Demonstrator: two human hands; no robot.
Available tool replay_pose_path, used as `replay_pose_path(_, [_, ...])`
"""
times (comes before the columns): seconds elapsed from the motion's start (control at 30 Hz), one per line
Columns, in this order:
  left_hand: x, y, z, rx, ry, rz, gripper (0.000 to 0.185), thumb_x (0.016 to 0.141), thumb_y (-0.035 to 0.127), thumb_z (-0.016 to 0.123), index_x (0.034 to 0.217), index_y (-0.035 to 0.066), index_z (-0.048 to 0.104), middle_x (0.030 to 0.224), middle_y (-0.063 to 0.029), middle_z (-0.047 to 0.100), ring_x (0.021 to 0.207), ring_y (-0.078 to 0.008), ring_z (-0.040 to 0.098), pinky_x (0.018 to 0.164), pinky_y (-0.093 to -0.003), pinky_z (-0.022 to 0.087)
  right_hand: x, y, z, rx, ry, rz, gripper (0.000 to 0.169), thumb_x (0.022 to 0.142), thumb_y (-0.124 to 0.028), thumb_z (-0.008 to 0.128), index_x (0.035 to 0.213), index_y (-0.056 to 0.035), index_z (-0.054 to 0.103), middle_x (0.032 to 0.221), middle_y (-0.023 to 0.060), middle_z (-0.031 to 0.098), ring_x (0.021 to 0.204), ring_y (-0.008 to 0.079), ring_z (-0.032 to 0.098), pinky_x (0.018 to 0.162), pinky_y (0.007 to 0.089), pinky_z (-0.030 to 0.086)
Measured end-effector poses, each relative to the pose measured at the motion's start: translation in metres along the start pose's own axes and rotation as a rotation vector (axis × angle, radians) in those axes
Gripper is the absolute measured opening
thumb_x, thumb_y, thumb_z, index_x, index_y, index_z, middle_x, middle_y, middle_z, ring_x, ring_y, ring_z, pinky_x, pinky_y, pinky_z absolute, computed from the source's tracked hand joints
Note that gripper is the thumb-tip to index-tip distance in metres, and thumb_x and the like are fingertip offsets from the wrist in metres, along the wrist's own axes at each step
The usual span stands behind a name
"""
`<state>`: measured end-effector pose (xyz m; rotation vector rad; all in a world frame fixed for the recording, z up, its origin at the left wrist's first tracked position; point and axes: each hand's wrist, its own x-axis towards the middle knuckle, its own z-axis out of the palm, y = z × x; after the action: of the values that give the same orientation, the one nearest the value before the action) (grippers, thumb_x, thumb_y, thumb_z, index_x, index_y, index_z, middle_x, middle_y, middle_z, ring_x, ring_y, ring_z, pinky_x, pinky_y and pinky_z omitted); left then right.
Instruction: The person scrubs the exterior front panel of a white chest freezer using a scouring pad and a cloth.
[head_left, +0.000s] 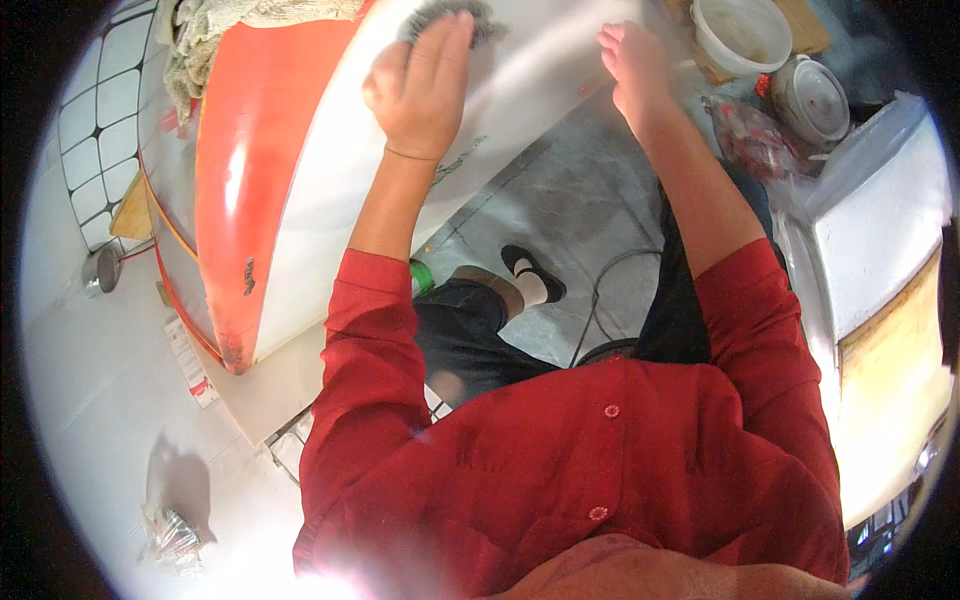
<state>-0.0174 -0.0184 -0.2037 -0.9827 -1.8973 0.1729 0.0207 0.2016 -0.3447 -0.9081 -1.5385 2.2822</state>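
Note:
A large pointed shell (300, 195), white on the side and orange-red (255, 112) on top, lies before me with its tip towards the lower left. My left hand (420, 86) is over its white side, fingers together and pointing away, at a dark fuzzy patch or pad (442, 22). Whether the fingers hold that dark thing or only touch it, I cannot tell. My right hand (630, 71) is slightly blurred near the far right edge of the white side, its fingers partly curled. Nothing shows clearly in it. Small dark marks are on the white and orange surfaces.
A rough cloth (184, 75) lies over the shell's far left part. Round plastic tubs (742, 34) and a plastic bag (754, 139) are at the upper right. A white block-like object (881, 217) stands at the right. A cable (596, 292) runs over the floor near my foot.

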Motion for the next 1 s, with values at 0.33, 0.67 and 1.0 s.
replay_pose_path(0.33, [-0.095, 0.034, 0.043, -0.136, -0.601, 0.631, 0.035, 0.083, 0.021, 0.056, 0.117, 0.014, 0.063, 0.121, 0.0037, 0.056, 0.112, -0.0178, 0.048, 0.084, -0.0329, 0.042, 0.017, 0.024, -0.032, -0.667, -0.162, -0.720, 0.020, 0.090, -0.001, 0.054, 0.110, -0.0002, 0.055, 0.100, 0.0082, 0.060, 0.096, 0.0159, 0.057, 0.076, 0.0255, 0.047])
replay_pose_path(0.67, [-0.022, 0.131, 0.138, -0.462, -0.570, 0.306, 0.026, 0.076, 0.017, 0.057, 0.100, 0.010, 0.066, 0.100, -0.0045, 0.059, 0.108, -0.0234, 0.051, 0.089, -0.0350, 0.043, 0.005, -0.013, -0.008, 0.392, 0.182, 0.252, 0.015, 0.095, -0.012, 0.052, 0.101, -0.0013, 0.059, 0.112, 0.0095, 0.061, 0.101, 0.0181, 0.059, 0.082, 0.0283, 0.050])
replay_pose_path(1.0, [-0.297, -0.014, -0.005, 0.096, -1.072, 0.921, 0.034, 0.084, 0.023, 0.051, 0.108, 0.005, 0.065, 0.114, -0.0087, 0.059, 0.113, -0.0241, 0.048, 0.095, -0.0355, 0.037, 0.014, -0.023, -0.015, 0.581, -0.114, 0.127, 0.018, 0.100, -0.011, 0.041, 0.084, -0.0103, 0.051, 0.081, 0.0027, 0.055, 0.080, 0.0141, 0.058, 0.062, 0.0252, 0.043])
